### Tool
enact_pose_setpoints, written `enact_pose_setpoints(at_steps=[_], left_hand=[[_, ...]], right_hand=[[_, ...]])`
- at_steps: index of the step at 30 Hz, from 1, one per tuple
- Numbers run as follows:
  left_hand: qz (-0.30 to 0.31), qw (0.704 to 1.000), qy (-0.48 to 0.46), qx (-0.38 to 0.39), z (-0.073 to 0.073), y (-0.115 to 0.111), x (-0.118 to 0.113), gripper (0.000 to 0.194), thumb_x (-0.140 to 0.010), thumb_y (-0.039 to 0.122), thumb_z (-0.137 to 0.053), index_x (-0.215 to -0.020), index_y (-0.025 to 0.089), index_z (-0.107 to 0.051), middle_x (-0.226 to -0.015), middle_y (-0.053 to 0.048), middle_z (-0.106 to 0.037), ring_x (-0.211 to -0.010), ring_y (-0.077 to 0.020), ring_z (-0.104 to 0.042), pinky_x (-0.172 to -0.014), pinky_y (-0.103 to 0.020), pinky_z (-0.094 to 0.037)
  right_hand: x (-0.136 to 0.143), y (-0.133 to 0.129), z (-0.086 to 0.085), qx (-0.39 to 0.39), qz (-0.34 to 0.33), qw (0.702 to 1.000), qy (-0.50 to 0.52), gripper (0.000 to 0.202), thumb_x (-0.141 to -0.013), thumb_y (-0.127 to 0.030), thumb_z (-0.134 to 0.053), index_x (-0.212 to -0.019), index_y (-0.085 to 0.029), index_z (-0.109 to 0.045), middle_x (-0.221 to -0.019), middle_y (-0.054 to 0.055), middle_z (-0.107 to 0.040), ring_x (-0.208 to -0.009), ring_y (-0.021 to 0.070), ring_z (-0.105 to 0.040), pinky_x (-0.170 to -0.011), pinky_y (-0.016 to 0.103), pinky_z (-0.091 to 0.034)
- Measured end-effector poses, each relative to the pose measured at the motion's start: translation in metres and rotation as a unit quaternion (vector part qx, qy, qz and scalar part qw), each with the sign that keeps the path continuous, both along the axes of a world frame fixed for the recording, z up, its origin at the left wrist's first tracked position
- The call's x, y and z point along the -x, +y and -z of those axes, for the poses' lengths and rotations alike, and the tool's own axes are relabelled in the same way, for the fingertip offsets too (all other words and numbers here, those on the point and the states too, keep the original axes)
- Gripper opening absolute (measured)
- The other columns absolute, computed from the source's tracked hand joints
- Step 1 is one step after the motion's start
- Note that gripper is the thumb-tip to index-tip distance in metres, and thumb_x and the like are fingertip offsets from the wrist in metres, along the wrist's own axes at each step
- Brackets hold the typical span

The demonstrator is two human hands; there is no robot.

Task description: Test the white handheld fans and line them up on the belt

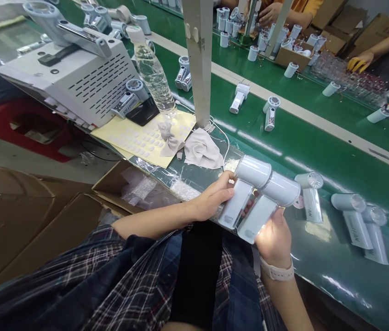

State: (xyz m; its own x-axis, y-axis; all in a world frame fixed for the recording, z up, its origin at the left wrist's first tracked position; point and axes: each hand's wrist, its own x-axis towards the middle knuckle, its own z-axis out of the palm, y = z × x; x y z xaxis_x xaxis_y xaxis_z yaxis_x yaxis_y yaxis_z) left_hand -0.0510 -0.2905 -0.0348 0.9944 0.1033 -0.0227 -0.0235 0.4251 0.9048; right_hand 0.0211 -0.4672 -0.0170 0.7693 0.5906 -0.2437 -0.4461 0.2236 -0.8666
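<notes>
Two pale blue handheld fans sit side by side in front of me, each with a round barrel head and a flat grip. My left hand (213, 197) is closed on the left handheld fan (237, 204), thumb on its grip. The right handheld fan (258, 218) is held from beneath by my right hand (274, 236), whose fingers are mostly hidden behind it. Both fans have a glossy, clear-film look. To their right, one wrapped fan (311, 204) lies on the bench, and two more fans (356, 225) lie together farther right.
Left of a metal post (197, 59) stand a water bottle (151, 69) and a slotted white box (77, 78). Grey cloths (203, 149) lie near a yellow sticker sheet (118, 131). Fans ride the green conveyor (294, 138). Co-workers' hands (360, 61) are across it. An open carton (111, 186) is below.
</notes>
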Motion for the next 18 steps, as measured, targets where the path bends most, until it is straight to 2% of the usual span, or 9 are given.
enact_pose_setpoints(at_steps=[4,8,13,18], left_hand=[[0.021,1.0,-0.019,0.009,-0.018,0.001,0.009,0.053,-0.095,0.06,-0.061,-0.123,0.022,-0.038,-0.106,-0.01,-0.072,-0.088,-0.0265,-0.075,-0.072,-0.039,-0.061],[0.044,0.997,-0.048,0.031,-0.034,0.001,0.017,0.044,-0.098,0.053,-0.062,-0.121,0.024,-0.038,-0.101,-0.007,-0.072,-0.086,-0.0242,-0.077,-0.073,-0.037,-0.062],[0.058,0.996,-0.051,0.053,-0.031,0.002,0.018,0.045,-0.097,0.052,-0.065,-0.122,0.025,-0.04,-0.1,-0.005,-0.073,-0.087,-0.0243,-0.077,-0.074,-0.037,-0.062],[0.04,0.998,-0.038,0.025,-0.031,0.003,0.012,0.05,-0.091,0.052,-0.073,-0.121,0.023,-0.045,-0.102,-0.006,-0.072,-0.093,-0.0204,-0.072,-0.08,-0.033,-0.056]], right_hand=[[0.0,-0.005,-0.005,0.013,0.044,0.999,-0.021,0.051,-0.082,-0.07,-0.075,-0.106,-0.025,-0.075,-0.097,0.008,-0.082,-0.079,0.0283,-0.076,-0.069,0.045,-0.064],[0.001,-0.014,-0.012,0.004,0.053,0.998,-0.023,0.049,-0.08,-0.066,-0.08,-0.112,-0.029,-0.075,-0.096,0.005,-0.081,-0.078,0.0272,-0.076,-0.064,0.042,-0.064],[0.002,-0.016,-0.018,0.015,0.065,0.996,-0.052,0.047,-0.079,-0.065,-0.081,-0.107,-0.028,-0.075,-0.099,0.006,-0.08,-0.08,0.0284,-0.075,-0.069,0.045,-0.064],[-0.002,-0.004,-0.023,0.01,0.047,0.998,-0.03,0.029,-0.093,-0.054,-0.065,-0.102,-0.027,-0.073,-0.103,0.008,-0.078,-0.099,0.0296,-0.072,-0.081,0.047,-0.062]])
